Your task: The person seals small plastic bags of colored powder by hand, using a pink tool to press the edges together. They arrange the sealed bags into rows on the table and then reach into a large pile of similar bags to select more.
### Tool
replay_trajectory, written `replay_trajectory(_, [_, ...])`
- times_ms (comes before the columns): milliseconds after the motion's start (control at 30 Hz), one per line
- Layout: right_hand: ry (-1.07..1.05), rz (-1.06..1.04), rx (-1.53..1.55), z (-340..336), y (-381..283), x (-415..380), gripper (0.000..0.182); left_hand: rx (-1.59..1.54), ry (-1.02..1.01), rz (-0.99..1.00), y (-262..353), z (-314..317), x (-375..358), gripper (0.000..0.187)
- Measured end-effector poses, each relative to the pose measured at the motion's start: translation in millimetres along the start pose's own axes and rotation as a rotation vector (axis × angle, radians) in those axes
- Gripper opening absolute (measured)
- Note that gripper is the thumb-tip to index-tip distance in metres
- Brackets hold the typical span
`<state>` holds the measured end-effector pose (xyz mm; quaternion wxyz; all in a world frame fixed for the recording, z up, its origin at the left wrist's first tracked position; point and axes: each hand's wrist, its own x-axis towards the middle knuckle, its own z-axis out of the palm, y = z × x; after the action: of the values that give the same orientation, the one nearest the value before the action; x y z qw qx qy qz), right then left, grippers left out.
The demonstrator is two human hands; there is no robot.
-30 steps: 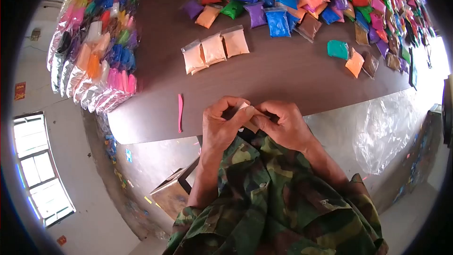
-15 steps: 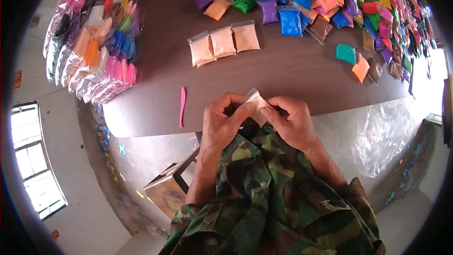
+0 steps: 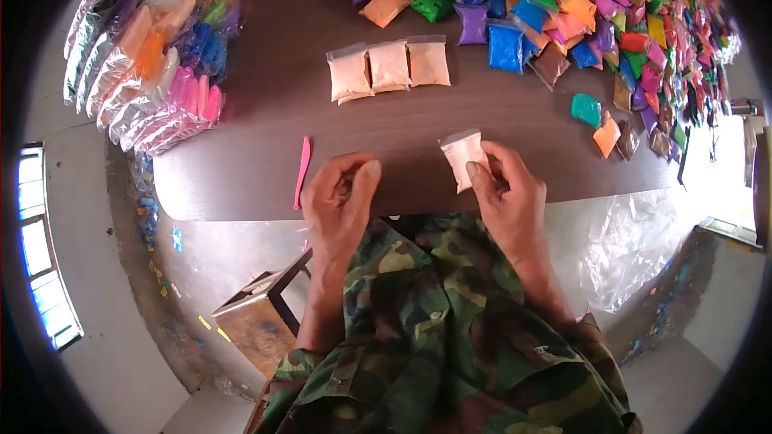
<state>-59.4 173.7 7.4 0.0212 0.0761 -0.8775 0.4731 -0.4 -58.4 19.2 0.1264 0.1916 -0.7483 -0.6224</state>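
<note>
My right hand (image 3: 508,185) pinches a small clear zip bag of pale peach filling (image 3: 466,162) between thumb and fingers. The bag hangs tilted above the table's near edge. To its left, my left hand (image 3: 342,193) is apart from the bag, its fingers curled in and its thumb against the index finger, with nothing visible in it. A pink plastic knife (image 3: 302,173) lies just left of that hand. Farther back, peach bags (image 3: 389,64) lie side by side in a row, some stacked on others.
Many coloured bags (image 3: 507,47) are heaped at the back right of the brown table (image 3: 273,104). A few loose bags, among them a teal one (image 3: 586,109), lie nearer. Plastic-wrapped coloured packs (image 3: 161,72) fill the left side. A wooden stool (image 3: 257,313) and clear plastic sheeting (image 3: 631,249) are below.
My left hand has let go of the peach bag and moved left. My right hand has carried the bag right and slightly away from my body. The view has shifted a little.
</note>
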Motion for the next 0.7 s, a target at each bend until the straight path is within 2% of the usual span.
replay_trajectory(67, [-0.028, -0.008, -0.148, -8.9, -9.5, -2.8, 0.032, 0.054, 0.075, 0.014, 1.6, -6.4, -2.6, 0.021])
replay_trajectory(100, [-0.042, -0.010, -0.222, -12.4, -13.5, -5.1, 0.030, 0.074, 0.105, 0.093, 0.1, -10.1, -3.1, 0.021])
replay_trajectory(200, [0.119, -0.260, -0.364, -15.9, 2.6, -7.7, 0.026, 0.229, 0.233, 0.153, -11.4, -27.7, -2.7, 0.020])
replay_trajectory(233, [0.083, -0.217, -0.361, -19.5, 2.4, -9.6, 0.027, 0.240, 0.289, 0.180, -16.7, -31.6, -0.8, 0.018])
replay_trajectory(333, [0.147, -0.331, -0.323, -14.5, 3.2, 5.8, 0.032, 0.360, 0.362, 0.170, -15.1, -45.0, 5.9, 0.017])
replay_trajectory(367, [0.100, -0.313, -0.325, -12.1, -1.7, 8.5, 0.039, 0.374, 0.369, 0.195, -16.4, -47.2, 8.4, 0.015])
replay_trajectory(467, [0.038, -0.445, -0.456, 4.2, -8.0, 31.9, 0.046, 0.468, 0.384, 0.219, -26.1, -53.7, 18.4, 0.014])
replay_trajectory(500, [-0.036, -0.409, -0.429, 9.7, -8.2, 36.5, 0.052, 0.495, 0.387, 0.240, -28.7, -55.4, 21.1, 0.014])
replay_trajectory(700, [-0.076, -0.397, -0.528, 37.3, -3.3, 46.8, 0.058, 0.582, 0.415, 0.312, -46.0, -57.3, 31.1, 0.013])
